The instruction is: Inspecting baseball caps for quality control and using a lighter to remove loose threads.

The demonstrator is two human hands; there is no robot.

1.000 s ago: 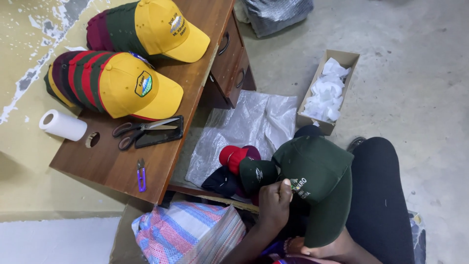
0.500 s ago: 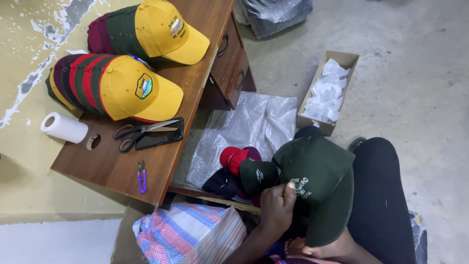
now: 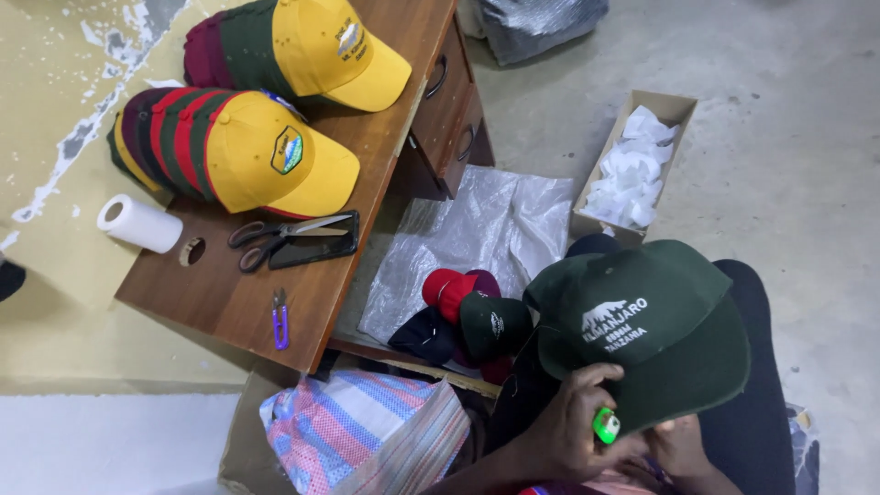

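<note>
A dark green cap (image 3: 660,321) with a white emblem lies on my lap, at the lower right of the head view. My left hand (image 3: 570,429) grips its rim and pinches a small bright green lighter (image 3: 605,425) against the edge. My right hand (image 3: 680,446) is mostly hidden under the brim, fingers closed on the cap from below. Just left of the cap, several folded caps (image 3: 463,316) in red, black and dark green are piled on a clear plastic sheet (image 3: 486,229).
A wooden desk (image 3: 367,183) on the left carries two stacks of yellow-brimmed striped caps (image 3: 247,151), scissors (image 3: 275,240), a purple thread snip (image 3: 280,319) and a paper roll (image 3: 139,223). A cardboard box of white pieces (image 3: 632,170) stands on the floor; a checked woven bag (image 3: 367,435) is at the bottom.
The green cap has turned slightly, so its white emblem faces up more. The green lighter now shows in my left hand at the rim.
</note>
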